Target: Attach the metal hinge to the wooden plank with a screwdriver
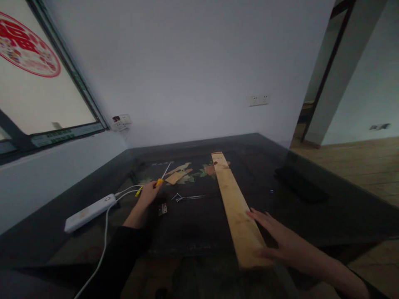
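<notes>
Gripping yellow-handled screwdriver (160, 178) in left hand (149, 193) | resting flat, unclenched right hand (280, 238) on long pale wooden plank (234, 203) lying on dark glass-topped table (193, 224) between both hands

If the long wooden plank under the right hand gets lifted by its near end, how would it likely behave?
The plank looks thin, straight and flat, so it probably stays stiff rather than drooping. It is long, and the right hand rests near one end, so the far end would likely swing or lever down. It lies flat on the smooth dark table, so a push should slide it, not roll it.
</notes>
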A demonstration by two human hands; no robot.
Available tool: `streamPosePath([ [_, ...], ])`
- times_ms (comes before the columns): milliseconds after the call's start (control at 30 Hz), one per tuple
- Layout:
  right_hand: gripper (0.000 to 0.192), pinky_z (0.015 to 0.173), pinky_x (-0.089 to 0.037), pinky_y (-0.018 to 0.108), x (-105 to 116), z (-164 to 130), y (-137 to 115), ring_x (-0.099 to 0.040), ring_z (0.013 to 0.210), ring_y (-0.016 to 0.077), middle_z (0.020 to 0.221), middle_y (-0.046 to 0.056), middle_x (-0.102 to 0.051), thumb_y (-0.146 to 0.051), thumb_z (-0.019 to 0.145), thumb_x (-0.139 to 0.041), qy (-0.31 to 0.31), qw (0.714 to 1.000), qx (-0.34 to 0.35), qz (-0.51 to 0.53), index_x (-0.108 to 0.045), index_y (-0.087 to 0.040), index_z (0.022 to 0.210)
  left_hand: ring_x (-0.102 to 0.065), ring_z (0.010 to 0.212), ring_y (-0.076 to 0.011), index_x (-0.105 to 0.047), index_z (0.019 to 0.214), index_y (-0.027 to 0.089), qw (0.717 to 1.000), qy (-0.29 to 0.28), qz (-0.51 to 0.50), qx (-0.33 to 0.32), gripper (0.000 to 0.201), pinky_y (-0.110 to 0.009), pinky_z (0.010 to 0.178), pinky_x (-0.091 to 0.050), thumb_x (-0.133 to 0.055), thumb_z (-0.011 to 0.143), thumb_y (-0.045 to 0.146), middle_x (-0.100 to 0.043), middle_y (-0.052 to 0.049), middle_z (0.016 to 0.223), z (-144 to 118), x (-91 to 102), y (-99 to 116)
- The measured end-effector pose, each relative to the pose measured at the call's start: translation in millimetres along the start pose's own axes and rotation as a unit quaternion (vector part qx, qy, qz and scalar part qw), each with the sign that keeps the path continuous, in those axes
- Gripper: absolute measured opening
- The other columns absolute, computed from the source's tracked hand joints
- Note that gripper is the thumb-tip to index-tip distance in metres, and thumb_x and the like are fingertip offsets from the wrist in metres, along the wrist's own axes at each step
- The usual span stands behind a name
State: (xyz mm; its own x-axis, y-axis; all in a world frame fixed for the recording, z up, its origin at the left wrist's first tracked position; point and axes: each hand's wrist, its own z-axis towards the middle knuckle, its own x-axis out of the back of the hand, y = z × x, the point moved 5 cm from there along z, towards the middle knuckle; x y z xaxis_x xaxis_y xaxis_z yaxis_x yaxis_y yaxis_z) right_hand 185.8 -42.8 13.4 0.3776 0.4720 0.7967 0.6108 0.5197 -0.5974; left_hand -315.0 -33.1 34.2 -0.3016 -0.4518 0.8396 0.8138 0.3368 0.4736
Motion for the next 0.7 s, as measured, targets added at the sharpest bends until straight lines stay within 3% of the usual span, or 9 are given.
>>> streamPosePath([
  [100,0.102,0.123,-0.012,0.062,-11.0,-1.2,-9.3,-0.014,0.154,0.0377,0.166,0.015,-0.019,-0.072,0.076,-0.067,-0.033,0.999,-0.007,-0.018,-0.033,-0.024,0.158,-0.07,0.093,-0.0273,-0.072,0.096,0.017,1.0,-0.004,0.026,0.011,0.026,-0.032,0.077,-0.05,-0.053,0.086,0.032,-0.078,-0.011,0.098,5.8,-4.1,-4.4],
  [333,0.116,0.119,0.001,0.067,-18.3,3.9,-20.1,-0.004,0.154,0.041,0.167,0.018,-0.012,-0.072,0.057,-0.08,-0.039,0.997,0.053,-0.035,-0.038,-0.027,0.155,-0.068,0.11,-0.0273,-0.061,0.123,0.013,0.999,0.018,0.006,0.033,0.04,-0.035,0.093,-0.051,-0.058,0.083,0.02,-0.071,-0.017,0.122,15.9,-17.5,-17.4],
  [467,0.114,0.12,-0.001,0.066,-26.8,7.5,-27.0,-0.004,0.155,0.0408,0.168,0.021,-0.007,-0.069,0.062,-0.079,-0.032,0.997,0.067,-0.025,-0.035,-0.023,0.156,-0.069,0.11,-0.0271,-0.056,0.129,0.015,0.999,0.031,-0.007,0.031,0.045,-0.038,0.095,-0.051,-0.057,0.084,0.018,-0.072,-0.016,0.12,14.2,-20.9,-18.4],
  [700,0.111,0.121,-0.008,0.064,-32.5,27.5,-58.1,-0.001,0.154,0.0445,0.167,0.025,-0.007,-0.064,0.066,-0.079,-0.045,0.997,0.059,-0.026,-0.036,-0.015,0.156,-0.067,0.115,-0.0252,-0.055,0.131,0.014,0.999,0.007,0.003,0.042,0.047,-0.035,0.099,-0.05,-0.055,0.084,0.011,-0.07,-0.015,0.125,10.3,-19.5,-8.7],
])
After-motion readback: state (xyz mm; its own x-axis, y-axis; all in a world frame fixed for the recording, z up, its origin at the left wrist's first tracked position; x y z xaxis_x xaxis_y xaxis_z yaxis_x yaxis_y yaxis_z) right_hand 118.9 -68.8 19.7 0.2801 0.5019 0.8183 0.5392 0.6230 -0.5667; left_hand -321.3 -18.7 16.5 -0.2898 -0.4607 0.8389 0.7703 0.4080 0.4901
